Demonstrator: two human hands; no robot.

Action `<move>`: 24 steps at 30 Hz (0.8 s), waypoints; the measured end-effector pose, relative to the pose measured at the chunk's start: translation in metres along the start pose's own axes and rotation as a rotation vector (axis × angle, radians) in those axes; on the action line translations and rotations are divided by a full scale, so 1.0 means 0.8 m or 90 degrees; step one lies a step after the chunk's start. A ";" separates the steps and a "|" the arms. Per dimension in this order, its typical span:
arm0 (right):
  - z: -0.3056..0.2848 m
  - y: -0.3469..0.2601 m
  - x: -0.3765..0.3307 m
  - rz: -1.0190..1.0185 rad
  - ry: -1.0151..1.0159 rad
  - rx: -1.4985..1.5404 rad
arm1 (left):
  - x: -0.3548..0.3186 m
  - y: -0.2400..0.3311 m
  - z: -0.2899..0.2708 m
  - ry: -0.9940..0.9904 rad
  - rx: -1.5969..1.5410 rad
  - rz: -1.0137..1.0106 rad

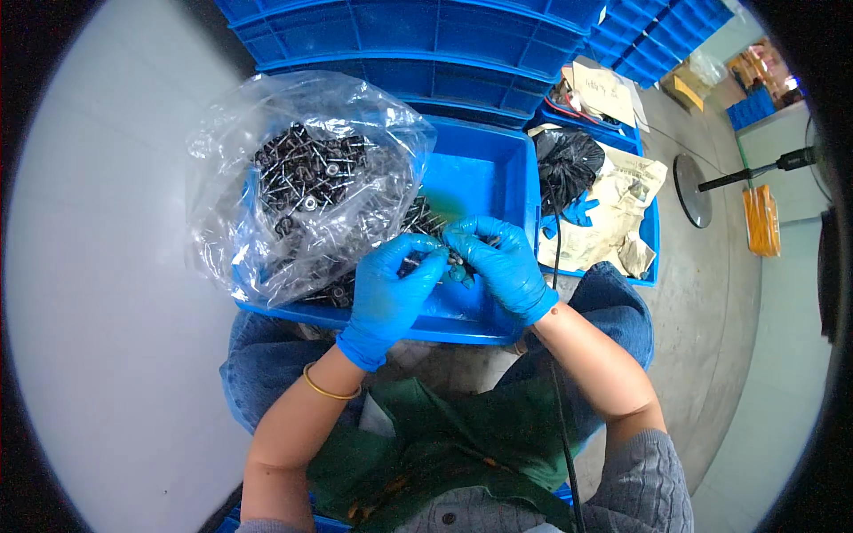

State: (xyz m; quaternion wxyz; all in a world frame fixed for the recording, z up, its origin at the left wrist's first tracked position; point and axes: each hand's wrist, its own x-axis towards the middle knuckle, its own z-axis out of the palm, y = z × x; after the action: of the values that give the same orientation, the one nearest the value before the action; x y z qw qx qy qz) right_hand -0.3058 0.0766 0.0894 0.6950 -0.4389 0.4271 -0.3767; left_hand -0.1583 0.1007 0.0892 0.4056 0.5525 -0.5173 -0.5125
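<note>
Both hands wear blue gloves and meet over a blue plastic bin (498,178) that rests on my knees. My left hand (391,289) and my right hand (502,262) pinch the same small dark metal part (442,256) between their fingertips. A clear plastic bag (302,178) full of small black parts with thin pins lies in the left half of the bin. More of these dark parts (425,218) lie loose in the bin just behind my fingers. A thin gold bangle (324,389) is on my left wrist.
Stacked blue crates (426,44) stand behind the bin. To the right, another blue bin (649,235) holds a black bag (569,160) and crumpled paper (622,204). A round stand base (691,191) sits on the grey floor at right. A black cable (560,417) runs down my lap.
</note>
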 end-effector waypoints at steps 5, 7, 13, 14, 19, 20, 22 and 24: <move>-0.001 -0.001 0.000 0.044 -0.020 0.070 | 0.000 0.004 -0.004 0.007 -0.117 -0.102; -0.003 -0.003 -0.001 0.057 -0.033 0.064 | 0.000 0.004 -0.005 0.011 -0.151 -0.125; 0.006 -0.005 -0.006 -0.160 -0.025 -0.156 | 0.001 0.005 -0.006 0.037 -0.170 -0.105; 0.003 0.008 -0.003 -0.193 -0.023 -0.165 | 0.001 0.005 -0.006 0.035 -0.173 -0.113; 0.003 0.003 -0.006 -0.127 -0.044 -0.079 | 0.001 0.011 -0.007 0.032 -0.193 -0.138; 0.002 0.002 -0.006 -0.122 -0.041 -0.107 | 0.002 0.009 -0.007 0.033 -0.202 -0.139; 0.001 -0.002 -0.006 -0.099 -0.036 -0.129 | 0.002 0.007 -0.007 0.035 -0.219 -0.144; 0.002 -0.009 -0.007 -0.064 -0.032 -0.118 | 0.003 0.006 -0.008 0.036 -0.234 -0.152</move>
State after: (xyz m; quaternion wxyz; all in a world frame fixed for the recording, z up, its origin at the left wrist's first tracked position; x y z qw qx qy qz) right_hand -0.3077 0.0797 0.0980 0.6423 -0.5314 0.4201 -0.3586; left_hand -0.1532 0.0974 0.0948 0.4503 0.5408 -0.3346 -0.6268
